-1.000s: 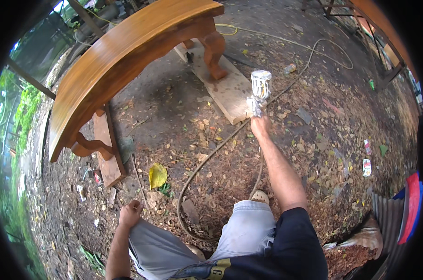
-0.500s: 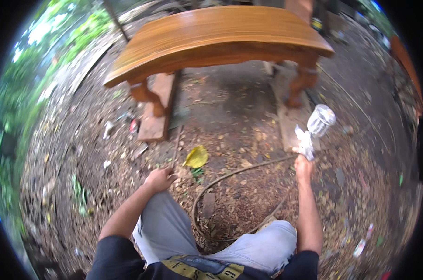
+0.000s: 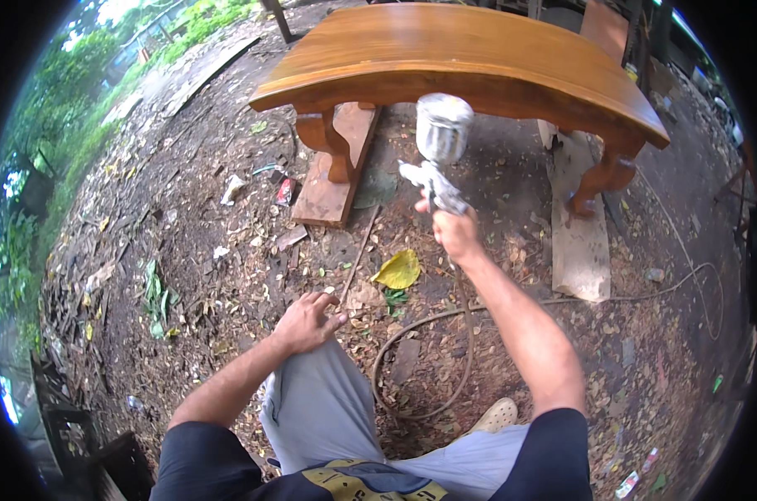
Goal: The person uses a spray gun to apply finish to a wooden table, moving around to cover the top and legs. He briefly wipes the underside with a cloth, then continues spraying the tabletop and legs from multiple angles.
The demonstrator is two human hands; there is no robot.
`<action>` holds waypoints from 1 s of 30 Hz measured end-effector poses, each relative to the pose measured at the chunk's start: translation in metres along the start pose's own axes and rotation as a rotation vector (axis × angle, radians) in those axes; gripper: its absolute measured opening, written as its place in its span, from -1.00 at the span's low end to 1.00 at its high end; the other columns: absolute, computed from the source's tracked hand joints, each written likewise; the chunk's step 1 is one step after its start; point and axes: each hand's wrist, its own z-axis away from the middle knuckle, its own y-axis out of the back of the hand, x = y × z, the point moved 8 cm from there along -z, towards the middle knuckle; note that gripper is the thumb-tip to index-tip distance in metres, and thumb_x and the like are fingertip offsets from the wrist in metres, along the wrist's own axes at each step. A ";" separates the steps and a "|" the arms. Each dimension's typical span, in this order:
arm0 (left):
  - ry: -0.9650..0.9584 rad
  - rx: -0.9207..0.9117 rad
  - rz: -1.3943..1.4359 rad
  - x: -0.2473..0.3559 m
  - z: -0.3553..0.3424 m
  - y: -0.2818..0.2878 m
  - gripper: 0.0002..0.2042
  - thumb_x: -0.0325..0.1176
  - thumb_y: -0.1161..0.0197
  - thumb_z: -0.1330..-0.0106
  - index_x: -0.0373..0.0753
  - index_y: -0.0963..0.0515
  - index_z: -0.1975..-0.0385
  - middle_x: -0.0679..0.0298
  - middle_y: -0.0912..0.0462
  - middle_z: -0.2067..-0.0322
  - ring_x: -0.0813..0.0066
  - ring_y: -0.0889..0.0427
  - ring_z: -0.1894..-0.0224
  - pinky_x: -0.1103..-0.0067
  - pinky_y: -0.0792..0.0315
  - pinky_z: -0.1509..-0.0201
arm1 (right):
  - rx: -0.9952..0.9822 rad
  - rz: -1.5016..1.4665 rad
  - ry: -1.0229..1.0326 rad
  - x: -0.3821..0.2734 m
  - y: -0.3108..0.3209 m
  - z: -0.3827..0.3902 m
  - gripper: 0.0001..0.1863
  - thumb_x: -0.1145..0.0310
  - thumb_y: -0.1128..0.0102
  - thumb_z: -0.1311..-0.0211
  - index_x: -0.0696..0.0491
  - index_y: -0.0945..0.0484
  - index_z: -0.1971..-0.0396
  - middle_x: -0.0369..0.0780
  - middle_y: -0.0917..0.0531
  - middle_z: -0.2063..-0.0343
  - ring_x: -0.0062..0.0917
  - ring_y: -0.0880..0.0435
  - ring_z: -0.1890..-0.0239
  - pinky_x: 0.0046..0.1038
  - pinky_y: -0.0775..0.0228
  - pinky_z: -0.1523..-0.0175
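My right hand (image 3: 454, 235) grips a silver spray gun (image 3: 433, 186) with a white-smudged metal cup (image 3: 443, 125) on top, held out in front of a curved, glossy wooden table (image 3: 466, 42). The gun's nozzle points leftward, toward the near left leg (image 3: 333, 142). My left hand (image 3: 310, 321) rests on my left knee, fingers loosely spread and holding nothing. The table's carved legs stand on two boards, a reddish one (image 3: 320, 200) at left and a paler one (image 3: 580, 259) at right.
A hose (image 3: 416, 415) loops over leaf-strewn ground near my sandal (image 3: 491, 417) and runs off right. A yellow leaf (image 3: 395, 269) lies ahead of my left hand. Scraps and litter are scattered around. Greenery (image 3: 36, 200) borders the left; dark timber (image 3: 53, 401) stands at lower left.
My view has turned to face the table. My right hand has swung leftward with the spray gun, to the middle before the table. My left hand stays at my knee.
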 end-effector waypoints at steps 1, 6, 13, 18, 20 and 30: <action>0.031 -0.013 0.000 -0.002 0.003 -0.002 -0.42 0.19 -0.02 -0.44 -0.21 -0.51 -0.13 -0.01 -0.56 -0.08 0.05 -0.53 -0.17 0.24 -0.37 -0.33 | 0.008 0.028 -0.016 0.004 -0.008 -0.009 -0.65 0.57 0.02 -0.09 0.08 -0.71 0.19 -0.34 -0.70 0.39 -0.77 -0.45 0.61 -0.62 -0.28 0.58; 0.109 0.004 -0.011 -0.010 0.023 0.008 -0.43 0.19 0.00 -0.44 -0.24 -0.54 -0.06 0.02 -0.58 -0.08 0.03 -0.52 -0.18 0.25 -0.36 -0.33 | 0.042 0.176 0.050 0.018 -0.015 -0.048 -0.72 0.52 -0.04 -0.06 0.08 -0.69 0.26 -0.37 -0.65 0.49 -0.73 -0.49 0.57 -0.58 -0.32 0.51; 0.128 0.018 -0.006 -0.026 0.037 0.010 -0.49 0.14 -0.03 -0.45 -0.21 -0.54 -0.06 0.05 -0.59 -0.02 0.10 -0.49 -0.20 0.25 -0.33 -0.35 | 0.194 0.352 -0.056 0.069 0.009 -0.057 -0.72 0.36 -0.19 0.00 -0.02 -0.73 0.25 -0.31 -0.76 0.38 -0.58 -0.68 0.37 -0.50 -0.47 0.28; 0.108 0.022 0.017 -0.022 0.037 0.009 -0.48 0.14 -0.04 -0.44 -0.22 -0.53 -0.06 0.03 -0.59 -0.03 0.10 -0.49 -0.21 0.24 -0.32 -0.36 | 0.224 0.512 -0.130 0.100 0.026 -0.050 -0.68 0.35 -0.15 -0.06 -0.03 -0.73 0.17 -0.19 -0.78 0.32 -0.46 -0.74 0.28 -0.41 -0.54 0.18; 0.119 0.027 0.002 -0.024 0.041 0.011 -0.49 0.11 -0.04 -0.45 -0.25 -0.54 -0.04 0.03 -0.59 -0.04 0.08 -0.50 -0.21 0.24 -0.34 -0.34 | 0.207 0.548 -0.133 0.101 0.018 -0.041 -0.67 0.35 -0.14 -0.07 -0.03 -0.72 0.15 -0.14 -0.78 0.31 -0.42 -0.76 0.25 -0.38 -0.56 0.14; 0.136 0.032 -0.003 -0.024 0.041 0.016 -0.48 0.12 -0.05 -0.45 -0.26 -0.55 -0.03 0.02 -0.60 0.01 0.08 -0.51 -0.16 0.24 -0.36 -0.32 | 0.148 0.829 -0.403 0.155 -0.025 -0.022 -0.52 0.31 -0.08 -0.21 -0.20 -0.59 -0.16 -0.16 -0.76 0.33 -0.35 -0.73 0.37 -0.25 -0.61 0.25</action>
